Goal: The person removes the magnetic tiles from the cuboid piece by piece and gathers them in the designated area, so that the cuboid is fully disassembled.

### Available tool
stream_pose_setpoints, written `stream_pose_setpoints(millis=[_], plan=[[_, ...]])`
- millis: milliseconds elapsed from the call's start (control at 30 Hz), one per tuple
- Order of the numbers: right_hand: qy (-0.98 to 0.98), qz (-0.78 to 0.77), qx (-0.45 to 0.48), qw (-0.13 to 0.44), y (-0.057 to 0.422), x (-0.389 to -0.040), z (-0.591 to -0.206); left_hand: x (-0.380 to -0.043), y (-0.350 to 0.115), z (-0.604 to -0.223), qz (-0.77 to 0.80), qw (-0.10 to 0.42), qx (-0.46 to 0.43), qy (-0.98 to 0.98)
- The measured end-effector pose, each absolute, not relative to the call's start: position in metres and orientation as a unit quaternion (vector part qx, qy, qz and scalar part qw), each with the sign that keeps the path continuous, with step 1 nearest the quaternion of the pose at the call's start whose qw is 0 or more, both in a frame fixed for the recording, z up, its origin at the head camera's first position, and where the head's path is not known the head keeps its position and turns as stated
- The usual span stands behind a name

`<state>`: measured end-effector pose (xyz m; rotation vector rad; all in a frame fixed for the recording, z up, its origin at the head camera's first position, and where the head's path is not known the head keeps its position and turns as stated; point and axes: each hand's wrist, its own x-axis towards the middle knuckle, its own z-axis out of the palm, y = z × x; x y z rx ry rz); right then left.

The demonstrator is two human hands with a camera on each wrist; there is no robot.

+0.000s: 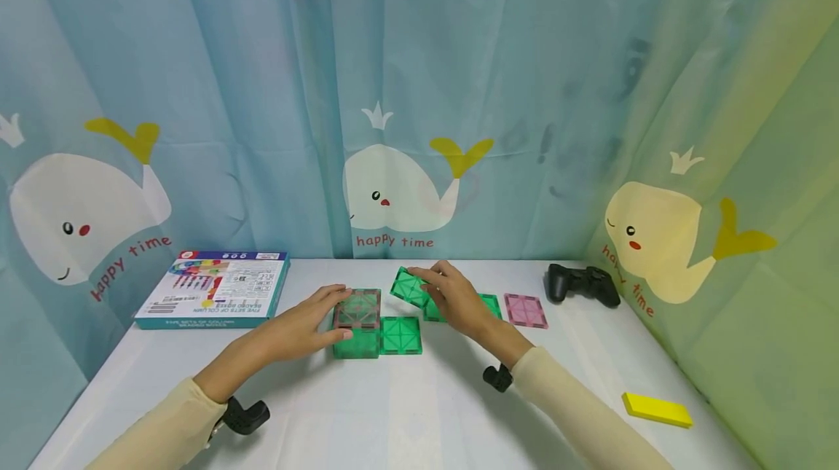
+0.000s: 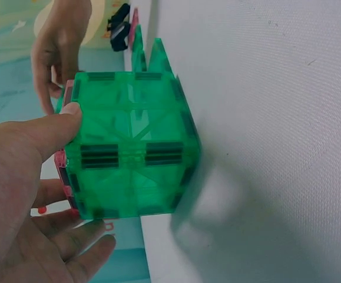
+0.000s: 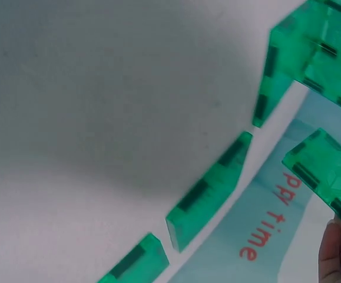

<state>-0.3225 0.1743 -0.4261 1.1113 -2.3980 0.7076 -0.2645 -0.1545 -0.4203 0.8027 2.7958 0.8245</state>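
Right hand (image 1: 462,302) pinches a green square plastic tile (image 1: 406,288), askew to the pink-topped green plastic cube (image 1: 357,344) the left hand (image 1: 303,326) grips.

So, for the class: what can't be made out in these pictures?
Head view: finest print on the flat box, too small.
Head view: part of the green tile beside the pink tile, behind the right hand.
Right wrist view: rest of the green cube, cut off by top and right edges.
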Motion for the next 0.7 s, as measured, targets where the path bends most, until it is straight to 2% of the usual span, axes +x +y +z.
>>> stream_pose_setpoints(millis=[400,700], plan=[[-0.878,0.281,0.332,0.198,0.22,-0.313,-0.399,-0.263,-0.156,-0.421,0.275,0.054,0.266,0.922],[-0.899,0.29,0.305,0.126,0.281,-0.298,-0.385,-0.263,-0.156,-0.422,0.274,0.054,0.266,0.922]])
